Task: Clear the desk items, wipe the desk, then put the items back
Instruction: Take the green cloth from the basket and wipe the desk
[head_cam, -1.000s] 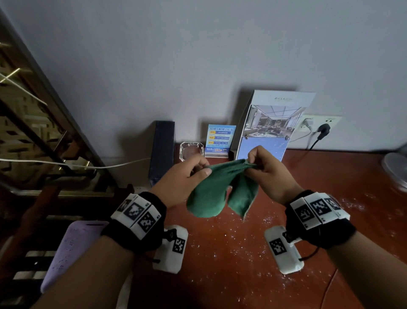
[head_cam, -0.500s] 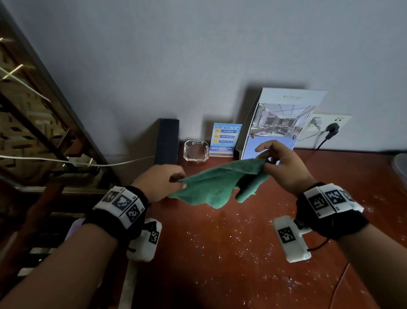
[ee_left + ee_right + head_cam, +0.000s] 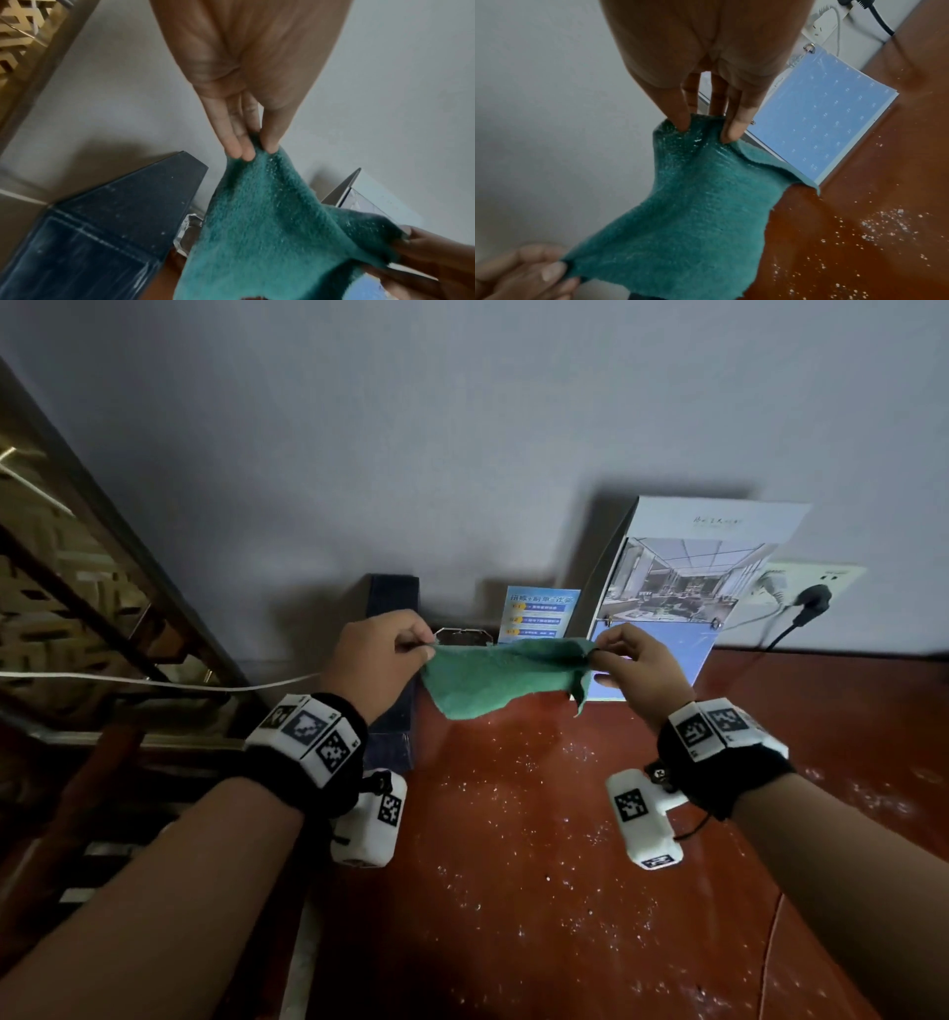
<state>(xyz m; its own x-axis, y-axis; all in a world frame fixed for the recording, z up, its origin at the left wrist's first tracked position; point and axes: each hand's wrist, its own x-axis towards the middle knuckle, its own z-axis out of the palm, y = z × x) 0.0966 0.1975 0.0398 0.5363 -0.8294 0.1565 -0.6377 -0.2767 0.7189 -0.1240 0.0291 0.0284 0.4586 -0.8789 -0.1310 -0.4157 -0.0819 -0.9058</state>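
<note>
Left hand (image 3: 377,654) and right hand (image 3: 642,670) are each pinching a top corner of the green cloth (image 3: 498,677), which is hanging above the desk (image 3: 513,865) at its far side, long axis running left–right.

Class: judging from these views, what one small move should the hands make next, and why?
Probably lower the green cloth onto the desk: left hand and right hand pinch it spread in the air, and white crumbs speckle the wood below.

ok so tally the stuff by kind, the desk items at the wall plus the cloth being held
dark box: 1
glass ashtray: 1
blue sign card: 1
calendar: 1
green cloth: 1
total: 5
</note>
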